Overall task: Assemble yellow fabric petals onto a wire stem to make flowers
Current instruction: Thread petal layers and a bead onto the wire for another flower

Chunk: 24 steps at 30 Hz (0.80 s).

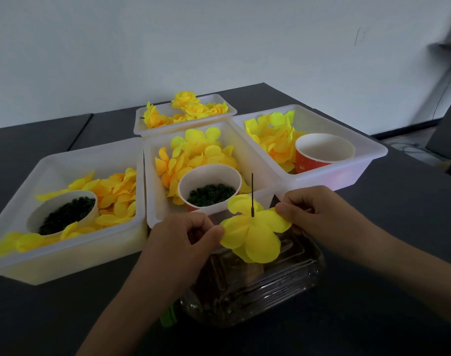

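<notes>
A yellow fabric petal piece [255,232] with several lobes sits threaded on a thin dark wire stem [252,191] that stands upright through its middle. My left hand [186,237] pinches the piece's left lobe. My right hand [319,214] pinches its right lobe. Both hands hold it above a clear plastic container [270,286] near the table's front. Loose yellow petals fill the left tray [65,263], the middle tray [152,176] and the right tray [360,160]. Finished yellow flowers [188,109] lie in the far tray [183,129].
Paper cups of small dark green rings stand in the left tray [62,214] and the middle tray [209,191]. An empty red paper cup [322,152] stands in the right tray. A green item [168,317] lies by the clear container. The table [399,240] is dark.
</notes>
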Each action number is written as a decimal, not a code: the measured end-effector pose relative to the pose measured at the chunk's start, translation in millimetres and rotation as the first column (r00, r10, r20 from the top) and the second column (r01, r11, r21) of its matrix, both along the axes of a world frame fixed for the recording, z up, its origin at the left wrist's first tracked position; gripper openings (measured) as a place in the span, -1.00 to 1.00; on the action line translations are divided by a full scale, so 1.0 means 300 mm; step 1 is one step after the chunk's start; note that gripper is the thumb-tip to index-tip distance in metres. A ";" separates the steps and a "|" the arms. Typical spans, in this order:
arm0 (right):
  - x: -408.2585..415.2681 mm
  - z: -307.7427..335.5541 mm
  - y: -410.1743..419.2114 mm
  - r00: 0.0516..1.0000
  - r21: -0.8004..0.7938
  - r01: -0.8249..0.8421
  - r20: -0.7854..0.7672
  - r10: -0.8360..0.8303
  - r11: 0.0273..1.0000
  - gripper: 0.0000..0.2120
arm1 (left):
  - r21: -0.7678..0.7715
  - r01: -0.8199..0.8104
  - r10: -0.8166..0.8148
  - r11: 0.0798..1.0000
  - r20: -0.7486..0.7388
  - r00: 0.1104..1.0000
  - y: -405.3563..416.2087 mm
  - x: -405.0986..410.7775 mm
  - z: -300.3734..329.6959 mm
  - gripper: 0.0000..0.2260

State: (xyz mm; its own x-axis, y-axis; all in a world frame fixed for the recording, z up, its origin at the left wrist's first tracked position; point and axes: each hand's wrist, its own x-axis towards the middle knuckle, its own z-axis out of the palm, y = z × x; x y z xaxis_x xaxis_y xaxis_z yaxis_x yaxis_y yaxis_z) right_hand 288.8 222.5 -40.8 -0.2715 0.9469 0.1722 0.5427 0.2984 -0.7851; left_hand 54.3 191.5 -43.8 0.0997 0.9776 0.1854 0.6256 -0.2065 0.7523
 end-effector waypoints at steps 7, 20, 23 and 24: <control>-0.011 -0.024 -0.020 1.000 -0.002 0.024 0.008 -0.024 1.000 -0.66 | -0.035 0.047 -0.047 0.998 -0.011 0.999 0.008 -0.008 -0.018 -0.74; -0.002 0.016 -0.042 0.974 -0.236 -0.013 -0.223 -0.041 0.972 -0.63 | 0.001 -0.155 0.155 0.988 0.044 0.987 -0.028 -0.015 0.016 -0.77; 0.001 0.017 -0.034 0.978 -0.237 0.013 -0.199 -0.062 0.972 -0.67 | 0.138 -0.157 0.145 0.978 0.096 0.985 -0.040 0.027 0.037 -0.84; 0.003 0.019 -0.032 0.976 -0.238 0.031 -0.203 -0.081 0.971 -0.69 | 0.171 -0.140 0.121 0.975 0.112 0.986 -0.045 0.045 0.046 -0.86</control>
State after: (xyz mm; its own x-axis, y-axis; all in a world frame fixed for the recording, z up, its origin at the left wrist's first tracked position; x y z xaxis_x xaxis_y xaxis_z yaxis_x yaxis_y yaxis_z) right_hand 289.8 213.0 -35.1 -0.1980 0.9802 -0.0067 0.3685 0.0681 -0.9271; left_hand 67.8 178.1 -30.1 -0.0545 0.9315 0.3596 0.5789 -0.2639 0.7715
